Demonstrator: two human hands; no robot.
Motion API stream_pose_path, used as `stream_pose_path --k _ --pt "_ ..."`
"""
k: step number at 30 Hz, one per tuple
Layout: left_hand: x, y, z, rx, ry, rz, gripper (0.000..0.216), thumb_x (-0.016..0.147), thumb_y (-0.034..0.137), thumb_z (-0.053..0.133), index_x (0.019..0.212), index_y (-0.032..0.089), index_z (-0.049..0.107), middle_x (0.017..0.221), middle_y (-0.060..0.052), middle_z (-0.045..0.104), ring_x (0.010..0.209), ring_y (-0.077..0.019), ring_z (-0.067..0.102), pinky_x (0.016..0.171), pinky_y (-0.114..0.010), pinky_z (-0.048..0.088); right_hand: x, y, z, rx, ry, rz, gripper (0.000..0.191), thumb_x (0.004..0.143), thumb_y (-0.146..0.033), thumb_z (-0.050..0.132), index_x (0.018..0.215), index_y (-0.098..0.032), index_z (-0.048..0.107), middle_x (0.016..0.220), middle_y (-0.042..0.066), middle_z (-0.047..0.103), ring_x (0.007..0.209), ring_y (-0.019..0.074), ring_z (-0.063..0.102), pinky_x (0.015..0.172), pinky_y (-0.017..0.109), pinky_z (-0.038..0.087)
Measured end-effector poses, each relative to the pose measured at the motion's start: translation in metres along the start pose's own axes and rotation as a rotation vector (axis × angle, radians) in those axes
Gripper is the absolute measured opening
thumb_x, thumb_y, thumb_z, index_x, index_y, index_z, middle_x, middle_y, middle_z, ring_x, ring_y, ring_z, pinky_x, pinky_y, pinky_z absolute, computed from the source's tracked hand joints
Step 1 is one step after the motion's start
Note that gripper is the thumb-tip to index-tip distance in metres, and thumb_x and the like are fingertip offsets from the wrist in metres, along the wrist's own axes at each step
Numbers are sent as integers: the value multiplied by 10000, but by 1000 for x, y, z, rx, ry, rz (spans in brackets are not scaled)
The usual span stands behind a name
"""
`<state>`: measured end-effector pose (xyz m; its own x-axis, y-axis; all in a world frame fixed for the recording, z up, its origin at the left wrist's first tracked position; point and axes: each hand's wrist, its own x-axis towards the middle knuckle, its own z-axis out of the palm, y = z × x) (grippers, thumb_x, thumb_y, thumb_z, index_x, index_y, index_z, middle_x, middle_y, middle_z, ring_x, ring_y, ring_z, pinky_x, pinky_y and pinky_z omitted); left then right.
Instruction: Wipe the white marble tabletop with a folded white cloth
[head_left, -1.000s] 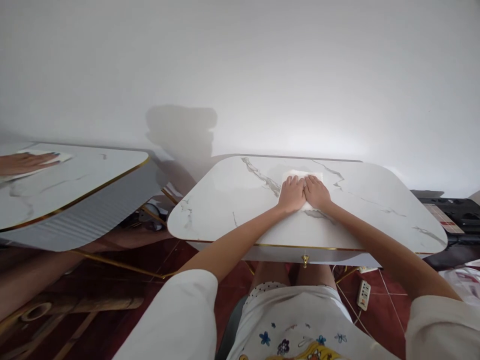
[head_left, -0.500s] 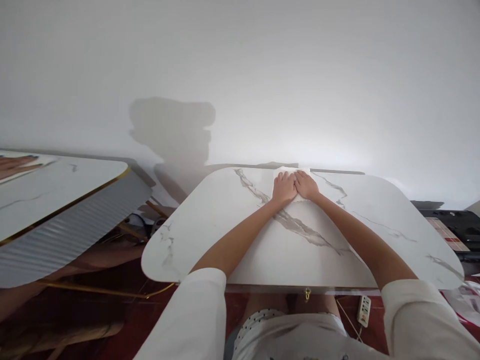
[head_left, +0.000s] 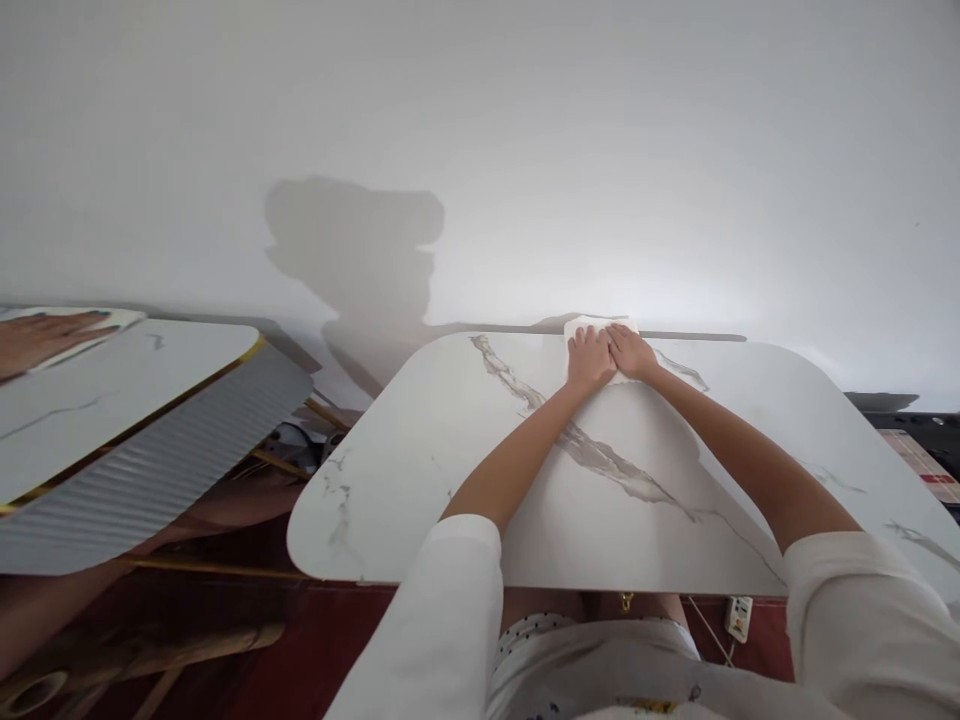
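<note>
A folded white cloth (head_left: 577, 326) lies at the far edge of the white marble-patterned tabletop (head_left: 420, 470), close to the wall. Both arms reach straight out to it. My left hand (head_left: 591, 358) presses down on the cloth, its fingers slightly bent over it. Touching it on the right, my right hand (head_left: 631, 352) also grips the cloth, with its fingers close together and pointing left. Much of the cloth is hidden beneath the two hands.
At the left stands another marble-patterned table (head_left: 187, 350) with a ribbed grey side (head_left: 172, 460); another person's hand (head_left: 52, 335) rests on a white cloth (head_left: 124, 320) there. A power strip (head_left: 739, 620) lies on the red floor. A black object (head_left: 941, 430) is at the right.
Both my hands and the cloth have moved slightly right and farther toward the wall edge. The view has shifted a little. The other person's hand has come farther into view on its table.
</note>
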<state>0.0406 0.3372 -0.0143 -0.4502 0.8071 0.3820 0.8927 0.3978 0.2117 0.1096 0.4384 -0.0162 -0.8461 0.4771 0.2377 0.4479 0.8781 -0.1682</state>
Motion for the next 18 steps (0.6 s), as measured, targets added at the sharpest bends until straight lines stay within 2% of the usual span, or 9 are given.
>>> stream_pose_path --k 8,18 --pt "-11 25 1 -25 -23 70 433 949 263 303 1333 144 466 1429 -168 441 1344 -342 330 1063 -499 300 -28 17 -4 -32 20 49 533 977 -250 212 1431 -39 393 1510 134 389 1418 227 304 1177 365 219" --pt "-52 43 -14 68 -38 123 427 963 276 291 1341 185 468 1416 -131 460 1322 -302 360 1042 -428 329 -75 11 -3 -38 98 69 539 968 -269 203 1402 -49 436 1482 159 425 1391 277 358 1159 439 287"
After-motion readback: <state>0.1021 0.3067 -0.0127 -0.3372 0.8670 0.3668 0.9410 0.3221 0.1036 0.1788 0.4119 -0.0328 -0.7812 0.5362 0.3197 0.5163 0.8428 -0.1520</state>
